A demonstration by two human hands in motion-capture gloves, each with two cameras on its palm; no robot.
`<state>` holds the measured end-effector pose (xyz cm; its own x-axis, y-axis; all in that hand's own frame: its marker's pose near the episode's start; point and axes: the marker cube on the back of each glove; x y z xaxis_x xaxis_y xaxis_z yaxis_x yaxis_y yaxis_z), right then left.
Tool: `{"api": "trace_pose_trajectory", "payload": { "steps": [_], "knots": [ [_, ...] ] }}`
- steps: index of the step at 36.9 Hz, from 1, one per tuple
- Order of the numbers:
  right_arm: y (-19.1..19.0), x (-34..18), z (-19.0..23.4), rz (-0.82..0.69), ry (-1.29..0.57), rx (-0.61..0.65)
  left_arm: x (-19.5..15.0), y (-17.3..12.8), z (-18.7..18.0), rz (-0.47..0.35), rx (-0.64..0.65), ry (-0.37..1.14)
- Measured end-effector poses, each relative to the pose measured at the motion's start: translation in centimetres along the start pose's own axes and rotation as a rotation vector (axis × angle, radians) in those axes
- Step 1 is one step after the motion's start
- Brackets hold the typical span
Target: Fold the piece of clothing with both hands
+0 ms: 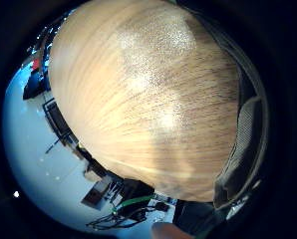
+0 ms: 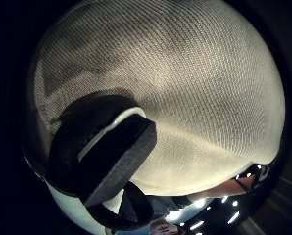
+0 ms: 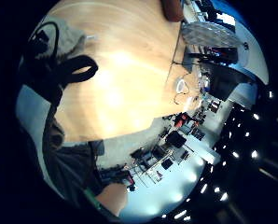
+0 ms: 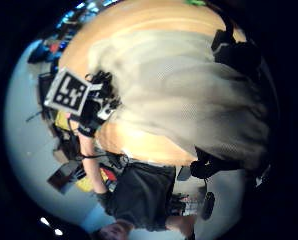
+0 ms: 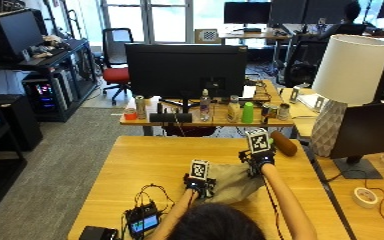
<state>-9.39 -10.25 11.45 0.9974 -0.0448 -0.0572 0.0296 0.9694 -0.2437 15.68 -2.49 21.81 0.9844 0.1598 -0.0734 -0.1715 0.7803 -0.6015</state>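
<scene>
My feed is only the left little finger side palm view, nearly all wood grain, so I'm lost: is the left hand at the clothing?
Observer: Yes. From the outside view, the left hand sits at the near left edge of the greyish clothing on the wooden table.
Operator: How near is cloth to that palm?
Observer: Close; knit fabric fills the left thumb side palm view.
Operator: And the other hand?
Observer: The right hand is at the clothing's far right corner.
</scene>
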Motion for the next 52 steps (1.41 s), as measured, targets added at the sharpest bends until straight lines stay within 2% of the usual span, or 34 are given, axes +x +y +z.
{"api": "trace_pose_trajectory", "payload": {
  "steps": [4, 11, 14, 17, 22, 29, 34, 37, 40, 43, 45, 52],
  "knots": [
    [0.7, -0.7, -2.8, 0.034, 0.108, -0.025, -0.1, -0.5, -0.2, -0.056, 0.062, 0.015],
    [1.9, -1.0, -6.2, 0.067, 0.144, 0.066, 0.0, -0.3, -0.1, -0.046, 0.036, 0.02],
    [2.4, -1.0, -6.4, 0.075, 0.124, 0.028, -0.1, -0.3, -0.1, -0.053, 0.039, 0.019],
    [3.2, -1.0, -6.1, 0.084, 0.1, -0.078, -0.1, -0.4, -0.1, -0.048, 0.041, 0.018],
    [0.7, -0.3, -5.1, 0.052, 0.069, 0.008, -0.1, -0.3, -0.1, -0.041, 0.03, 0.011],
    [-0.6, 0.8, -3.7, 0.065, 0.03, 0.007, 0.0, -0.1, 0.0, -0.009, 0.007, 0.009],
    [-1.7, 1.3, -2.4, 0.074, 0.005, -0.026, -0.1, -0.3, -0.2, -0.032, 0.038, 0.008],
    [-1.9, 1.3, -1.5, 0.059, -0.01, -0.049, 0.0, -0.4, -0.2, -0.012, 0.062, 0.011],
    [-0.9, 1.1, -1.0, 0.062, -0.014, -0.045, 0.1, -0.2, -0.3, -0.008, 0.053, 0.019],
    [2.6, 0.7, -1.5, 0.088, -0.015, -0.021, 0.0, -0.3, -0.4, -0.029, 0.059, 0.013],
    [3.6, 0.7, -1.3, 0.092, -0.024, -0.01, 0.0, -0.3, -0.4, -0.034, 0.058, 0.008],
    [1.9, 1.1, 3.2, 0.058, -0.096, -0.089, 0.1, -0.1, -0.5, -0.04, 0.039, 0.009]
  ]
}}
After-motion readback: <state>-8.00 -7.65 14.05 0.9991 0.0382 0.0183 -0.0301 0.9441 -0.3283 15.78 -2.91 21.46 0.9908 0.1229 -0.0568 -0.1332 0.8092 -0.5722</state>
